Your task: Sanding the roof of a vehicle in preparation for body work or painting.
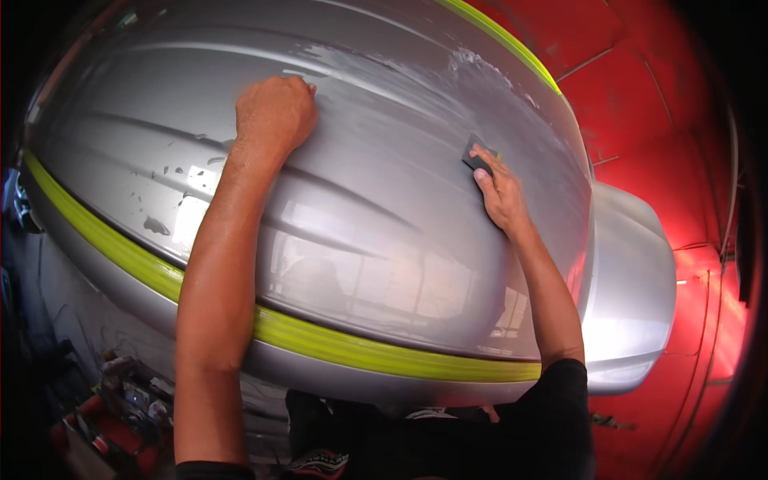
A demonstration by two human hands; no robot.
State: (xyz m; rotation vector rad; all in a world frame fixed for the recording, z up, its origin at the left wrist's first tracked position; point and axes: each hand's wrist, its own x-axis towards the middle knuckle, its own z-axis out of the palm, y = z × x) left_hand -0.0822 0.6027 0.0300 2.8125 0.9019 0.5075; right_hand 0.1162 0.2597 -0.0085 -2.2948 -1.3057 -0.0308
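Observation:
A broad silver vehicle panel [360,204], which looks like a roof, curves below both hands. My left hand [276,116] is closed in a fist just over its left half, slightly blurred; whatever the fingers hold, if anything, is hidden. My right hand [502,192] presses a dark grey sanding pad [474,152] against the surface toward the right, fingers laid over it and thumb at its near side. A bit of yellow-green shows by the fingertips. Milky wet residue [480,68] streaks the far part of the panel, and water drops [156,226] dot the near left.
Lime-green tape [384,352] runs along the near edge, and another lime-green strip [512,40] along the far edge. A separate silver panel [632,280] adjoins at right. Beyond is a red floor [640,120]. Cluttered tools and containers [120,416] sit at lower left.

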